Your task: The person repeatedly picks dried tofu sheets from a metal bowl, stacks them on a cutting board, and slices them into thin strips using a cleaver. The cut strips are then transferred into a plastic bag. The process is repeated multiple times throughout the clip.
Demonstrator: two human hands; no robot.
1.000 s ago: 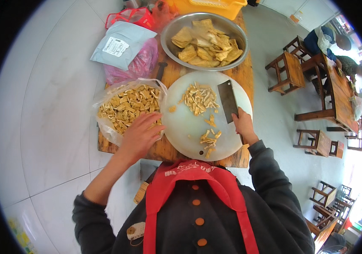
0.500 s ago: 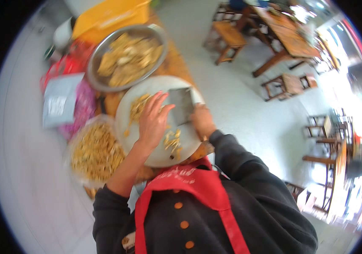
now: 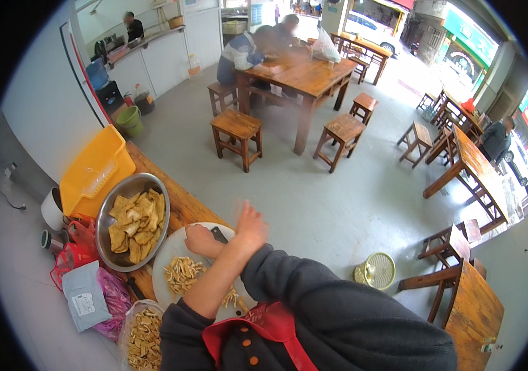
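A round white cutting board (image 3: 166,247) carries a pile of yellowish-brown strips (image 3: 182,276), with more strips by its near edge. My right hand (image 3: 199,240) is a fist at the far side of the board, closed on a cleaver; part of the dark blade (image 3: 219,234) shows beside it, the handle hidden. My left forearm crosses over my right arm. My left hand (image 3: 251,224) is raised past the board, fingers stretched out, somewhat blurred and holding nothing. A steel bowl (image 3: 104,247) of golden-brown fried slabs (image 3: 137,226) stands beyond the board.
A plastic-lined container of cut strips (image 3: 143,340) sits near left, beside a grey packet (image 3: 83,297) and pink bag (image 3: 112,295). A yellow basket (image 3: 94,173) stands behind the bowl. Right are a floor basket (image 3: 380,270), stools (image 3: 237,128) and tables; people sit at one table (image 3: 301,74).
The view has swung up and right toward the room. My left hand has moved from above the board, across my right arm. The right fist and cleaver have shifted to the board's far side.
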